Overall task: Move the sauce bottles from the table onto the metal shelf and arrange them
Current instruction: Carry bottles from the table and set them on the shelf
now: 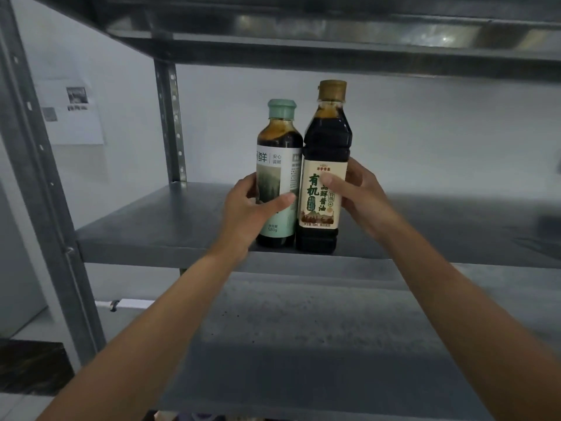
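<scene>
**Two sauce bottles held side by side on the shelf**

While both arms reach forward, we grip one bottle in each hand at the front edge of the metal shelf. Our left hand wraps the green-capped bottle around its pale label, thumb across the front. Our right hand closes on the brown-capped bottle, thumb pressed on its cream label, fingers behind. Both bottles stand upright on the middle tier, touching each other, dark sauce filling them nearly to the necks. Another shelf tier lies below, and a paper notice hangs on the wall at left.
</scene>
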Available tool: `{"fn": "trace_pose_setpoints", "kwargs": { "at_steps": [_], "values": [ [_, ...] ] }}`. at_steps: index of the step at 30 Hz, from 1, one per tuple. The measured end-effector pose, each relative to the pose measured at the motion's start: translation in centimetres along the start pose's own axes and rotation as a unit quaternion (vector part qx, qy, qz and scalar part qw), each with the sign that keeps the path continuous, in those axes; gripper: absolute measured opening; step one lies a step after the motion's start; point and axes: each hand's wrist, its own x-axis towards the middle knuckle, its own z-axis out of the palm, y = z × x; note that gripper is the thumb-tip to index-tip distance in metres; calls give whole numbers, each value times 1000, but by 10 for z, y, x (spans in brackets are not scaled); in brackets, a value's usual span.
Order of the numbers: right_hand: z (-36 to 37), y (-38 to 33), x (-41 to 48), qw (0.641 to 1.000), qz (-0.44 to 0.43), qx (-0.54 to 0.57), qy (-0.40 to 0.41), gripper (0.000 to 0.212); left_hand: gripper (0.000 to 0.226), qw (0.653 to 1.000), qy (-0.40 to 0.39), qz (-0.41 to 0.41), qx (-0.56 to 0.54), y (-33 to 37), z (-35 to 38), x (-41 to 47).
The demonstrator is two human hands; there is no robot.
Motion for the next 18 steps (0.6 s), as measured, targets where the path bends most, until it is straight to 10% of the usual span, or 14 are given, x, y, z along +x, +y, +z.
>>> {"fn": "trace_pose_setpoints", "kwargs": {
  "at_steps": [7, 18],
  "values": [
    [-10, 27, -24, 982, 58, -160, -85, 73, 65, 987, -112, -13, 113, -16, -23, -1],
    [-10, 35, -13, 979, 70, -189, -22, 60, 79, 962, -5, 65, 267, -29, 0, 6]
  ]
}}
